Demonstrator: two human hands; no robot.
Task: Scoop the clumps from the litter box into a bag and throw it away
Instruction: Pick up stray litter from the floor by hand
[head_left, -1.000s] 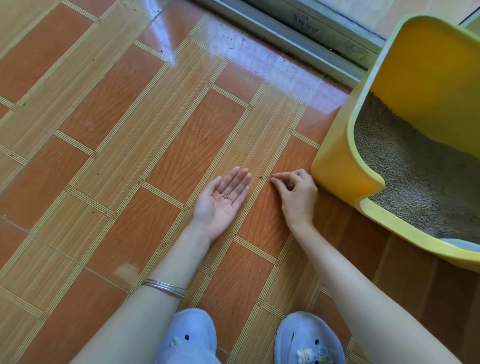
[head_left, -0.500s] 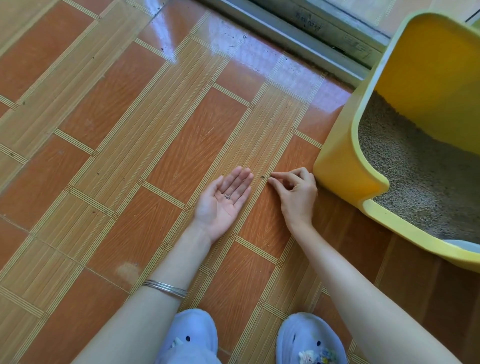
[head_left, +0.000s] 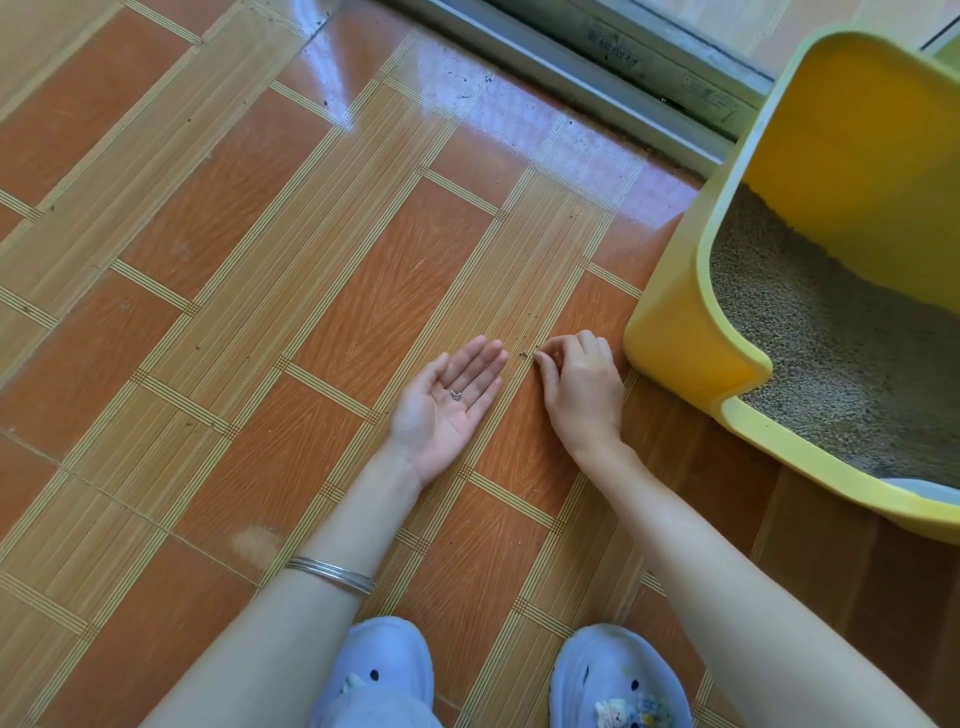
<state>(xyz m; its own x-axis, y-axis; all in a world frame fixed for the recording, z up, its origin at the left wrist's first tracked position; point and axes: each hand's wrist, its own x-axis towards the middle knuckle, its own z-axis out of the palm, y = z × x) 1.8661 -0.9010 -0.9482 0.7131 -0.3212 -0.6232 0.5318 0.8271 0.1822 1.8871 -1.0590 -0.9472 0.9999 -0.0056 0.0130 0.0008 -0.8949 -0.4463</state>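
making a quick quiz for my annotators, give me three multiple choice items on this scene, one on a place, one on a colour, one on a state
1. Where is the litter box relative to the right hand?
A) to its right
B) to its left
C) behind the shoes

2. What colour are the litter box's walls?
A) blue
B) yellow
C) white

3. How does the left hand lie?
A) a fist, knuckles up
B) gripping a scoop
C) palm up, fingers straight, small bits on it

Answers:
1 A, the box stands just past the right hand's knuckles, on its right side.
2 B, yellow walls surround the grey litter.
3 C, the flat palm faces up with a few dark bits resting on it.
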